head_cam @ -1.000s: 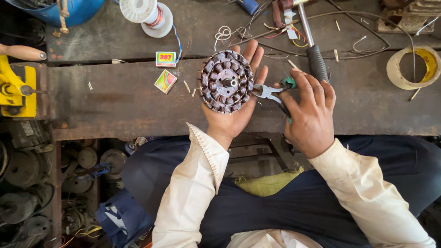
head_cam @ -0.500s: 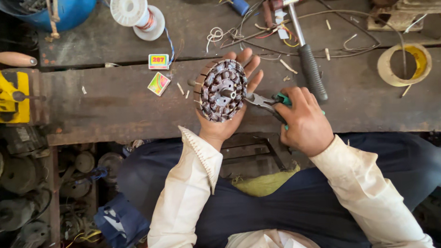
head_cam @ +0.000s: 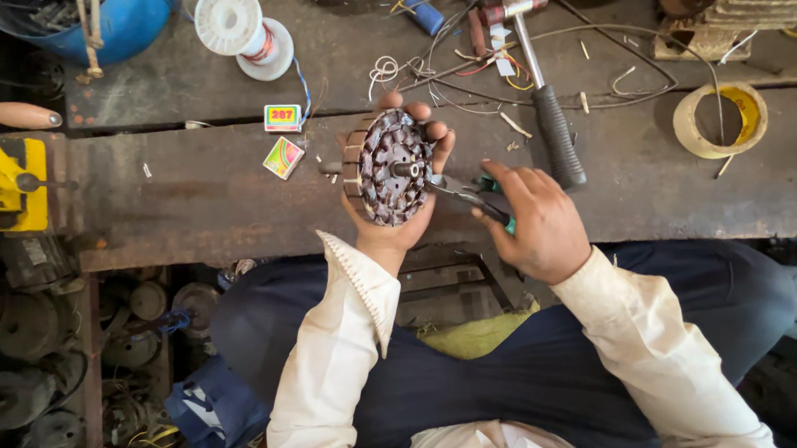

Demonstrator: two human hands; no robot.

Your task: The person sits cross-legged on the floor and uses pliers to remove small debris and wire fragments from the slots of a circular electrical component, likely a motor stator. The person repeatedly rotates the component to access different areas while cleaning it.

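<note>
1. Tilted further on edge than half a second ago, the motor stator (head_cam: 388, 167) now shows its side laminations as well as its face, and the pliers (head_cam: 465, 195) have come in closer to its centre shaft.
2. On the wooden bench (head_cam: 194, 196), left of the stator, lie two small boxes: a square one (head_cam: 283, 118) with a yellow-green border and a red panel, and just below it a tilted one (head_cam: 283, 157) in yellow, green and pink.
3. Further back stands a white plastic spool (head_cam: 241, 24) beside a blue tub (head_cam: 126, 21); a ring of yellowish tape (head_cam: 720, 120) sits at the far right.
4. A hammer (head_cam: 544, 95) with a black grip lies just behind the right hand, among loose wires.
5. That stator is a round, dark disc with many wound slots around a short central shaft, and a stack of brown plates at its rim.
6. It is held above the bench's near edge, in front of the person's lap.
7. Cupping it from below, the left hand (head_cam: 397, 228) wraps its fingers around the rim.
8. Closed around green-sleeved handles, the right hand (head_cam: 540, 219) points the pliers' tips at the shaft.
</note>
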